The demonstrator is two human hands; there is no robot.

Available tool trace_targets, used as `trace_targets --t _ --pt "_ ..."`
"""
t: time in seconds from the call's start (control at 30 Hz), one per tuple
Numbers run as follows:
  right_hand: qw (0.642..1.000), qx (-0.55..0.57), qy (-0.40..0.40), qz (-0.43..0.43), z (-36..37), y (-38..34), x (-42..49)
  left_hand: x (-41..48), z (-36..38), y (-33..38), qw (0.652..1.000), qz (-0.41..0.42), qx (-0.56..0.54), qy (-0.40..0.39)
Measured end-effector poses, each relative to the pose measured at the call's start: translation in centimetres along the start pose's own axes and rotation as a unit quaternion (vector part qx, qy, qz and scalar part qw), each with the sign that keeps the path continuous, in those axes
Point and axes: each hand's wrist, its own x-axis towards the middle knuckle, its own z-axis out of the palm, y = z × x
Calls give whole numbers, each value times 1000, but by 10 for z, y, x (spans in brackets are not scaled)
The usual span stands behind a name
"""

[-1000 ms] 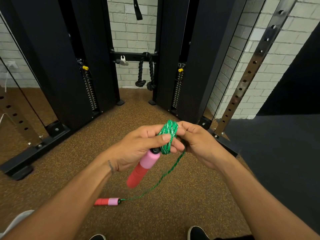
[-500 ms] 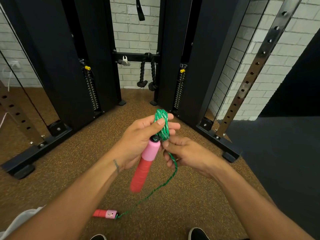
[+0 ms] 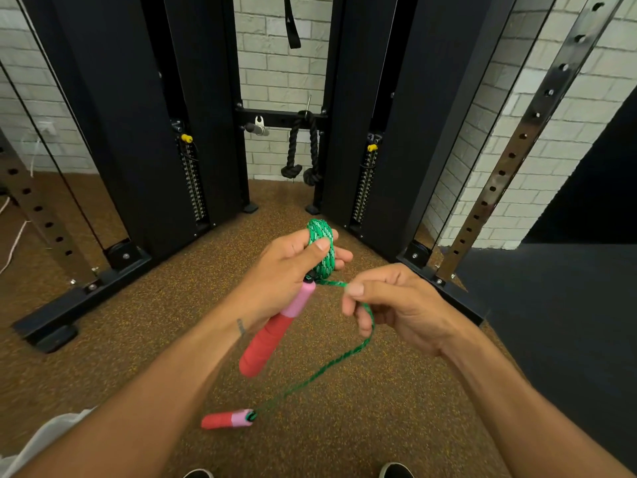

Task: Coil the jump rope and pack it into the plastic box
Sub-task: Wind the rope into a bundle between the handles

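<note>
My left hand (image 3: 286, 270) grips a small coil of green jump rope (image 3: 322, 244) together with the top of one pink and red handle (image 3: 275, 331), which hangs down from the fist. To the right, my right hand (image 3: 389, 305) pinches the loose green rope between thumb and fingers just below the coil. From there the rope runs down to the second pink and red handle (image 3: 227, 419), which is low near the brown floor. No plastic box is in view.
A black cable machine (image 3: 155, 115) with two weight stacks stands ahead against a white brick wall. A black tricep rope (image 3: 303, 150) hangs in its middle. A perforated steel upright (image 3: 510, 157) leans at the right. Dark matting lies at the right, and my shoes show at the bottom edge.
My right hand has come down off the coil and out to the right, drawing the loose rope with it. The far handle has slid right and nearer to me.
</note>
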Motion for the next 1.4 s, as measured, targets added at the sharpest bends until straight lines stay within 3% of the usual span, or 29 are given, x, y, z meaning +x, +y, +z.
trace_targets --t 0.17,0.3,0.53,0.9,1.23,1.4 --pt "998 44 22 -43 -2 -2 1 -8 3 -3 968 5 246 -44" --pt "991 64 95 -74 -9 -6 0 -11 7 -2 982 -71 101 -145" --pt "980 -11 180 -87 -9 -2 3 -12 7 2 966 -47 -47 -252" --pt "988 -32 152 2 -11 9 6 -11 12 -1 962 -47 -116 -242" --pt "987 -60 122 86 -8 19 9 -8 18 2 978 -8 -168 -123" --pt "986 -94 25 137 1 17 7 -5 15 -1 993 -18 -114 -38"
